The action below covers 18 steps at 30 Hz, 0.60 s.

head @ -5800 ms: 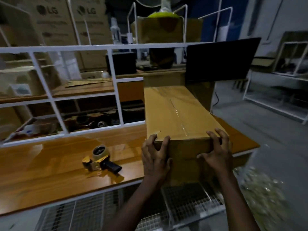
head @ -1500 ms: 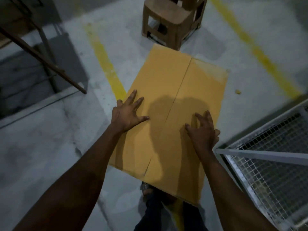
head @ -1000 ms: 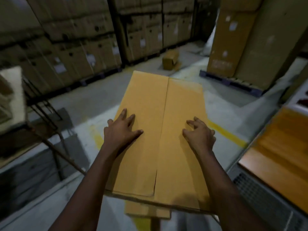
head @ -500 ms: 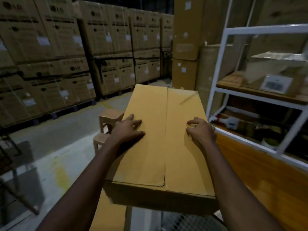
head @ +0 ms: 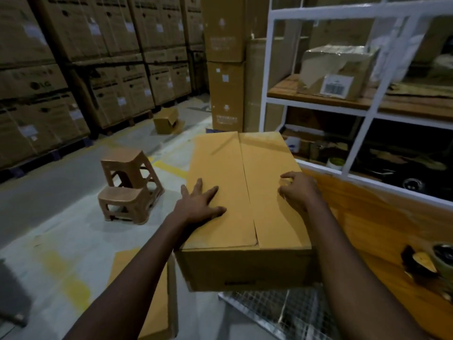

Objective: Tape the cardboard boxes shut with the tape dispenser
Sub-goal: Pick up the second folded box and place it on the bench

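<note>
Warehouse walls are lined with stacked brown cartons [head: 73, 77], too many to be counted, and a grey concrete floor [head: 49, 217] marked with yellow paint is seen below them. One cardboard box [head: 245, 263] — long, rectangular, smooth and tan — is placed in the middle of the view. Its near end is above a wire mesh [head: 282, 317] and its right side is just beside a glossy wooden table [head: 380, 229]. Its two top flaps are folded flat and meet at one straight seam [head: 247, 190]. Two hands are laid on it, one per flap. The left hand [head: 199, 204] is pressed flat with fingers spread wide, while the right hand [head: 297, 190] is set down with fingers bent, only the tips touching cardboard (nothing is gripped). One tape dispenser [head: 431, 263], dark with a yellow part, lies on the table at the right edge, well apart from both hands. Two brown plastic stools [head: 130, 185] stand touching on the floor — the shorter in front. One small open box [head: 166, 121] lies farther back, and one crumpled labelled box [head: 335, 72] is kept on a white metal shelf [head: 268, 69].
</note>
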Each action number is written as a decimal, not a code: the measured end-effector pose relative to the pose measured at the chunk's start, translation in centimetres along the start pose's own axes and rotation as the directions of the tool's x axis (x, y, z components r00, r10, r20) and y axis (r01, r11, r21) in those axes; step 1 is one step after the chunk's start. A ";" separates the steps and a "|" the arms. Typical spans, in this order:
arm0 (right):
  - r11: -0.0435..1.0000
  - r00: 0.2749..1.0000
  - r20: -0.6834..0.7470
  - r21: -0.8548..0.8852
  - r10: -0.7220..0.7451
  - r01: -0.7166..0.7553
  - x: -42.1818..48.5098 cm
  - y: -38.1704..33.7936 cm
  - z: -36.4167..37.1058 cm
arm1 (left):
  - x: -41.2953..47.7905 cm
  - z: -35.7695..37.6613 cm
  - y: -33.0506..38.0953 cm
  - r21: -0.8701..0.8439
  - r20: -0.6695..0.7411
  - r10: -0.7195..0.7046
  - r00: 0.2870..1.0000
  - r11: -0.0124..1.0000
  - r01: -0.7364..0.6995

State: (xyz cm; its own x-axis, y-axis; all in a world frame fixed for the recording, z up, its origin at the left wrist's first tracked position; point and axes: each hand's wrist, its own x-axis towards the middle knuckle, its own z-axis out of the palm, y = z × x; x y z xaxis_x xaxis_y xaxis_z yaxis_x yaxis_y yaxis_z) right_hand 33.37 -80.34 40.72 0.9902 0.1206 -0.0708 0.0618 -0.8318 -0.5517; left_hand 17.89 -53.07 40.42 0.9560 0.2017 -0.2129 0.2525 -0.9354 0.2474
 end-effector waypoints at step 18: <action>0.964 0.707 -0.694 0.257 0.138 0.065 -14.0 4.6 -0.2 | -9.0 3.8 5.5 0.157 -0.036 0.185 0.982 0.971 -0.178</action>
State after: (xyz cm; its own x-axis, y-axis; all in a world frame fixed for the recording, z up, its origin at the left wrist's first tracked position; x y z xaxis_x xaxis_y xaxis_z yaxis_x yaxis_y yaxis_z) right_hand 19.86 -85.98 39.30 0.7952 -0.4056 0.4507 0.0914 -0.6547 -0.7503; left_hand 10.16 -61.15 40.12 0.9909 0.0351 -0.1296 0.0520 -0.9902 0.1293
